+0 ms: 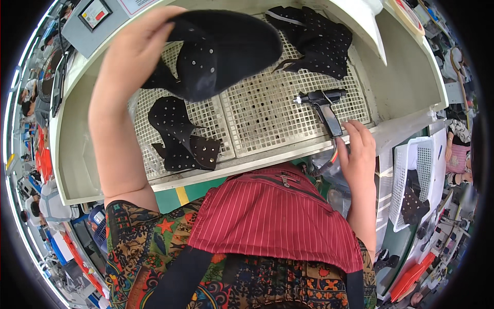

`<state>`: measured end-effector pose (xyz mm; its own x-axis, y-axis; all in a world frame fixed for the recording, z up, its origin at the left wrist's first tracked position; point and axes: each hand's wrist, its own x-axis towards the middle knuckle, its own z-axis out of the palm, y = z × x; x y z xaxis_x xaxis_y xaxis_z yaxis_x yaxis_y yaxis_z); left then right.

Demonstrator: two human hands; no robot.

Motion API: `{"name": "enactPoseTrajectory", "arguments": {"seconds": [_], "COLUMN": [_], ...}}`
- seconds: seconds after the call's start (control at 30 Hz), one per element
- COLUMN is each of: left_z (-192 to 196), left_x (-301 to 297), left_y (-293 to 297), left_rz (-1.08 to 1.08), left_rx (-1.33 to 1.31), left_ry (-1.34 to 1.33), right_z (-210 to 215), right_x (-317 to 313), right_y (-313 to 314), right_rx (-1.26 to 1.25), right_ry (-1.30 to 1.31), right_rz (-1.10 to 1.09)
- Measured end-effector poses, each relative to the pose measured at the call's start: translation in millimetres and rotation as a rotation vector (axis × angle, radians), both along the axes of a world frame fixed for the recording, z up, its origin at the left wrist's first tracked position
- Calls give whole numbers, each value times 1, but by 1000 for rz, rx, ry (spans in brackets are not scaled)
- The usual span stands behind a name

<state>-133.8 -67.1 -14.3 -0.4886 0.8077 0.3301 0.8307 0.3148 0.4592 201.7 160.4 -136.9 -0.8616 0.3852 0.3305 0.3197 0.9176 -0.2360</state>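
My left hand (138,54) is raised over the far left of a pale work tray, fingers closed on the edge of a large black sheet-like piece (226,46), blurred, perhaps a shoe upper part. Metal-studded black material shows beneath it. Nearer to me lies another black studded piece (177,136), and a further black studded piece (321,44) lies at the far right. A black spray gun (324,105) rests on the grid, its nozzle toward the left. Beside its handle is my right hand (359,154), open, thumb and fingers apart, near the gun's hose.
The tray (406,87) has raised walls and a square-holed plastic grid floor (257,123). A white pointed sheet (368,23) hangs over its far right. Right of me stands a white basket (400,185) with black studded pieces. Other people work at both sides.
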Motion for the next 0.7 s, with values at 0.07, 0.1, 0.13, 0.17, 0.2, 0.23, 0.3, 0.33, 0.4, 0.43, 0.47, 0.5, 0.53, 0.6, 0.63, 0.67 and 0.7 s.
{"name": "enactPoseTrajectory", "arguments": {"seconds": [0.07,0.1,0.13,0.17,0.2,0.23,0.3,0.33,0.4,0.43,0.47,0.5,0.53,0.6,0.63,0.67,0.7], "left_z": [-24,-39,-61,-82,-108,-121,-138,-141,-144,-147,-151,-151,-151,-150,-152,-156,-158], "left_x": [-4,-4,-10,-14,-22,-26,-30,-34,-44,-51,-58,-62,-66,-72,-76,-81,-86], "left_y": [12,20,27,32,28,34,43,46,50,50,49,49,50,53,55,57,63], "left_rz": [115,172,178,191,133,153,233,251,304,321,338,349,355,366,333,299,252], "left_rx": [-171,-297,-421,-482,-439,-463,-420,-396,-349,-339,-329,-317,-330,-353,-363,-374,-383], "left_ry": [204,115,62,-64,-75,-124,-123,-175,-276,-288,-301,-313,-351,-427,-373,-318,-262], "right_z": [-25,-38,-46,-51,-56,-60,-74,-79,-78,-71,-67,-68,-69,-70,-67,-64,-60], "right_x": [5,5,2,-3,-11,-15,-19,-23,-31,-38,-43,-45,-46,-49,-48,-46,-43], "right_y": [12,18,21,23,26,28,36,43,48,48,47,47,47,44,41,38,34], "right_rx": [-39,-54,-64,-160,-261,-354,-442,-544,-755,-862,-969,-1110,-1250,-1463,-1559,-1655,-1749], "right_ry": [-67,-108,-146,-200,-256,-313,-250,-255,-256,-254,-251,-222,-190,-124,-108,-91,-62], "right_rz": [-81,-113,-149,-169,-172,-205,-236,-274,-295,-278,-261,-261,-260,-273,-279,-286,-302]}}
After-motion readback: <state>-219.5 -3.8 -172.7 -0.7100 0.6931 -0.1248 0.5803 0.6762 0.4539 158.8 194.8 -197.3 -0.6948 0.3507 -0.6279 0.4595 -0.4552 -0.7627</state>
